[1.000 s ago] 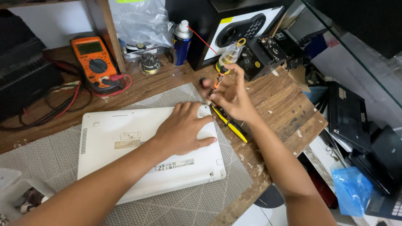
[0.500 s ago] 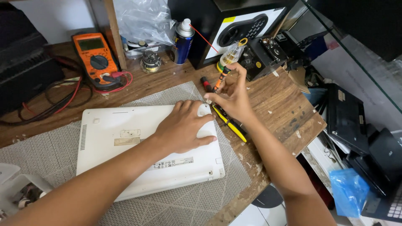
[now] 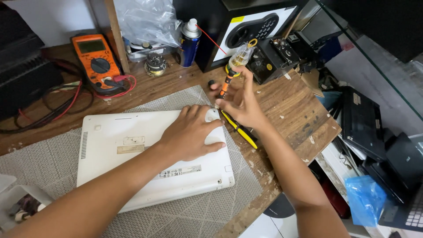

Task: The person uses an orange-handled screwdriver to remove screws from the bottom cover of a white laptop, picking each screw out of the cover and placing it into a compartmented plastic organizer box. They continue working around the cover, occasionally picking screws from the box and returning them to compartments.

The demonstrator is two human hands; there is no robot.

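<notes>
A white laptop [image 3: 132, 154] lies upside down on a grey mat [image 3: 48, 163] on the wooden bench. My left hand [image 3: 191, 132] rests flat on its far right corner, pressing it down. My right hand [image 3: 240, 99] is just beyond that corner and holds a small screwdriver [image 3: 233, 66] with a clear, yellow and orange handle, tip pointing down toward the laptop's corner. Under my right hand lies a yellow and black tool [image 3: 240, 130] on the mat's edge.
An orange multimeter [image 3: 97, 61] with red and black leads sits at the back left. A blue spray can [image 3: 189, 42], a plastic bag [image 3: 145, 22] and a black safe box with a keypad [image 3: 251, 31] stand along the back. Dark devices [image 3: 379, 128] crowd the floor right of the bench edge.
My right hand with the screwdriver has shifted slightly; my left hand stays on the laptop's corner. The view has moved a little.
</notes>
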